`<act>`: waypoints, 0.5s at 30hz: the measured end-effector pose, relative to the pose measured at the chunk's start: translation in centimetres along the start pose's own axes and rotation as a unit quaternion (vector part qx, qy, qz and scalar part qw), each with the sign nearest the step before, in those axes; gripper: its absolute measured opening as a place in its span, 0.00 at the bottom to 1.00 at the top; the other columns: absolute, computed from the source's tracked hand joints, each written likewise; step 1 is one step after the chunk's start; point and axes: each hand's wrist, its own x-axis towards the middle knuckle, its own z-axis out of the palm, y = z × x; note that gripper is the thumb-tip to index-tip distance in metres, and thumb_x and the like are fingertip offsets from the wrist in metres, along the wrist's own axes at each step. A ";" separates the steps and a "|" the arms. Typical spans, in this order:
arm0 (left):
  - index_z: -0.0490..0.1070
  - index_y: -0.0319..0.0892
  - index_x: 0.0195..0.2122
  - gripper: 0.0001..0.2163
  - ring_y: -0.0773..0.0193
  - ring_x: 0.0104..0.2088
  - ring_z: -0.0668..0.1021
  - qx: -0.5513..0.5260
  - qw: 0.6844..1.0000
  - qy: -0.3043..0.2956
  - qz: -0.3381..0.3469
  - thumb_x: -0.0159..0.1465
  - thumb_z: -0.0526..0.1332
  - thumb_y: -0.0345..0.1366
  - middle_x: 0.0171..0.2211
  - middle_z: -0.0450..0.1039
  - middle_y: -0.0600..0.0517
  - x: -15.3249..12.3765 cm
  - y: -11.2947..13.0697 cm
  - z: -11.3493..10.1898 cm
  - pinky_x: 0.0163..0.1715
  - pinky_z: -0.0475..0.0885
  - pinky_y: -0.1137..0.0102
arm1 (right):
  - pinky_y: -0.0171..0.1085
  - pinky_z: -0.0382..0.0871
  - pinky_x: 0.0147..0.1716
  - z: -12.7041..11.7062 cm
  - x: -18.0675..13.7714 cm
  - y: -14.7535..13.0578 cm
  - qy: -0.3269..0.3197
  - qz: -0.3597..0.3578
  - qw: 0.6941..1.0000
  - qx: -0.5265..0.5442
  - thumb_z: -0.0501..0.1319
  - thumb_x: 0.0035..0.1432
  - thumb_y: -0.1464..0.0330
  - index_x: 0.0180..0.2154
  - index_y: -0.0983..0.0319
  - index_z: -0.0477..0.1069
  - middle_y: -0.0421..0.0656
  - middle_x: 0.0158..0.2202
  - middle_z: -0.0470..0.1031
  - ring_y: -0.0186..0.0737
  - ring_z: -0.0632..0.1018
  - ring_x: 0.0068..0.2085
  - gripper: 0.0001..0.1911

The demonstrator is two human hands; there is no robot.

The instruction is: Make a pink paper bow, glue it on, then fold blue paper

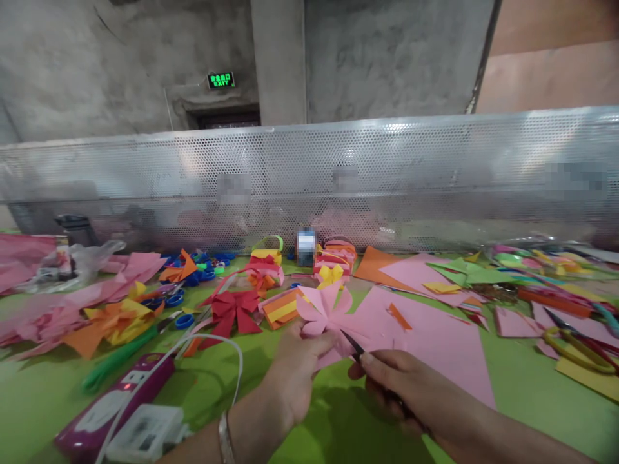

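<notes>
The left hand (297, 364) was pinched on a pink paper flower (326, 309), thumb in front near its lower petals, holding it above the desk (527, 403) near the middle of the view. The right hand (399, 383) was closed around a dark-bladed tool (356, 346) (its rear part was mostly hidden by the fingers), the tip pointing at the flower's lower right; whether it touched the paper could not be told. A bracelet (225, 438) circled the left wrist.

Just behind the right hand lay 1 large pink sheet (449, 361), with an orange strip (400, 316) on it. Left of the flower were a striped orange-and-yellow piece (280, 310) and a red bow (235, 312). Nearer the left edge sat a purple-and-white power strip (116, 403) with a white adapter (147, 433) beside it. Far right, yellow-handled scissors (573, 351) lay among paper pieces. Beyond, 2 decorated baskets (333, 261) stood before a perforated metal panel (411, 167).
</notes>
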 end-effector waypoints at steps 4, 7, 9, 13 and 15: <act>0.72 0.38 0.28 0.10 0.64 0.27 0.76 -0.014 1.000 -0.007 -0.018 0.44 0.67 0.26 0.26 0.75 0.51 0.1 -0.2 0.0 0.30 0.71 0.70 | 0.27 0.46 0.15 -0.3 0.3 0.2 -0.027 0.019 0.999 0.041 0.54 0.56 0.51 0.34 0.63 0.66 0.36 0.21 0.63 0.26 0.59 0.19 0.21; 0.72 0.38 0.29 0.12 0.64 0.28 0.76 -0.034 0.999 -0.040 -0.013 0.42 0.69 0.28 0.26 0.75 0.51 0.1 -0.3 0.0 0.31 0.71 0.70 | 0.26 0.47 0.13 -0.5 0.4 0.2 -0.039 0.020 0.996 0.073 0.54 0.57 0.52 0.33 0.63 0.67 0.36 0.20 0.65 0.26 0.59 0.17 0.20; 0.72 0.38 0.29 0.13 0.64 0.30 0.76 -0.033 0.998 -0.054 -0.010 0.42 0.69 0.29 0.28 0.75 0.50 0.0 -0.3 -0.1 0.32 0.71 0.70 | 0.26 0.45 0.12 -0.6 0.6 0.0 -0.047 0.034 0.992 0.108 0.54 0.58 0.54 0.33 0.64 0.68 0.36 0.20 0.64 0.25 0.58 0.16 0.18; 0.71 0.39 0.27 0.08 0.69 0.25 0.73 0.024 0.998 -0.032 -0.039 0.45 0.66 0.31 0.24 0.73 0.54 -0.3 -0.1 -0.1 0.26 0.66 0.74 | 0.25 0.41 0.13 -0.8 0.8 -0.1 -0.072 0.067 0.982 0.164 0.56 0.57 0.57 0.32 0.64 0.69 0.34 0.19 0.62 0.23 0.55 0.15 0.16; 0.70 0.39 0.25 0.06 0.69 0.23 0.72 0.056 0.995 -0.050 -0.060 0.45 0.64 0.29 0.21 0.72 0.55 -0.4 0.1 -0.1 0.24 0.64 0.75 | 0.25 0.40 0.14 -0.9 0.8 0.0 -0.073 0.059 0.983 0.156 0.56 0.57 0.56 0.32 0.64 0.68 0.34 0.19 0.62 0.22 0.54 0.15 0.16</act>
